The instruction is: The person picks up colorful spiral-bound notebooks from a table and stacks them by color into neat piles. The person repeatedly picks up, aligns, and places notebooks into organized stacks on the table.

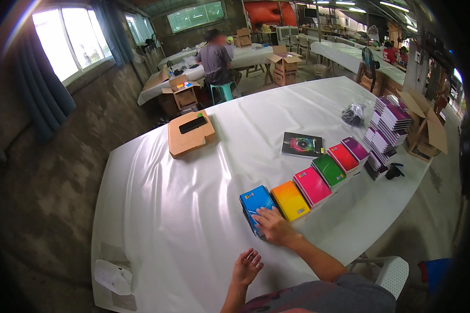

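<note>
Spiral notebooks stand in a slanting row of stacks, one colour to a stack. My right hand [274, 227] lies on the blue notebook [258, 197] at the near left end, its fingers spread over the lower part of the cover. Just to the right is the yellow notebook [290, 200], followed by the pink notebook [312, 186], the green notebook [329, 170], the red notebook [342, 157] and the purple notebook [355, 148]. Near the table's front, my left hand [247, 267] hovers with loosely bent fingers apart and nothing in them.
Behind the row lies a black notebook [302, 144]. Tall purple stacks [386, 128] and an open carton [424, 125] stand at the right. A phone [192, 124] rests on a flat cardboard box [177, 143]. A white chair [394, 276] is beside me; another person [214, 57] sits farther back.
</note>
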Demonstrator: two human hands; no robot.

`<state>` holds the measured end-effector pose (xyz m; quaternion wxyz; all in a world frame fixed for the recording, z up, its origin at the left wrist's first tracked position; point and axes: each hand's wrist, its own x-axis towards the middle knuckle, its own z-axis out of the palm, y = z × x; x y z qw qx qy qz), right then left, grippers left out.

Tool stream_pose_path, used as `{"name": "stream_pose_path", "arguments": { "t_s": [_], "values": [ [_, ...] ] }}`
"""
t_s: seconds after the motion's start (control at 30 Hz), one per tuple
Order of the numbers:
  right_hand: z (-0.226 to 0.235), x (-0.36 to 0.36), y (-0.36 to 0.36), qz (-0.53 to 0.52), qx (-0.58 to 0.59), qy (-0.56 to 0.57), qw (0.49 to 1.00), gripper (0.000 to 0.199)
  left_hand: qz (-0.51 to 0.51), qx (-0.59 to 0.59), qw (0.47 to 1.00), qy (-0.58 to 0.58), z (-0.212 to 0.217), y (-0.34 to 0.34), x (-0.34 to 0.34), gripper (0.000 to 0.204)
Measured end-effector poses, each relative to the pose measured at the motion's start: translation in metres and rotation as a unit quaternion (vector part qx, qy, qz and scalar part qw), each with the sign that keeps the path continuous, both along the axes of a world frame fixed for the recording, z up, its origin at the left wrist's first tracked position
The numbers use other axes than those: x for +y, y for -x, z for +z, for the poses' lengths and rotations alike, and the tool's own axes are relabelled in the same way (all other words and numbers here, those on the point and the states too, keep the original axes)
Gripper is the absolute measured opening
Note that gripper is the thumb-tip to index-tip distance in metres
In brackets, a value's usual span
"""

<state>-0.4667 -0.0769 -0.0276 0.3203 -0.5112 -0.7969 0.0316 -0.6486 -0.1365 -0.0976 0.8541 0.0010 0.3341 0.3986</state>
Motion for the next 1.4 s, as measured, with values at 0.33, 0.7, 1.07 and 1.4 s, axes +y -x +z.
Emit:
{"name": "stream_pose_path", "arguments": {
  "t_s": [0.33, 0.7, 1.07, 1.4],
  "values": [
    [0.070, -0.023, -0.031, 0.072, 0.152, -0.097, 0.981, 0.037, -0.054, -0.169, 0.982, -0.056, -0.003, 0.005, -0.002, 0.034],
    [0.010, -0.033, -0.030, 0.050, -0.215, 0.013, 0.975, 0.068, -0.061, -0.109, 0.992, -0.011, -0.004, -0.040, 0.019, 0.051],
    [0.083, -0.055, -0.067, 0.391, 0.322, 0.193, 0.840, 0.032, -0.164, -0.445, 0.880, 0.009, 0.021, -0.043, -0.028, 0.106],
    [0.078, -0.035, -0.095, 0.041, -0.052, 0.155, 0.986, 0.051, -0.148, -0.386, 0.904, -0.112, 0.067, -0.041, -0.042, 0.083]
  ]
}}
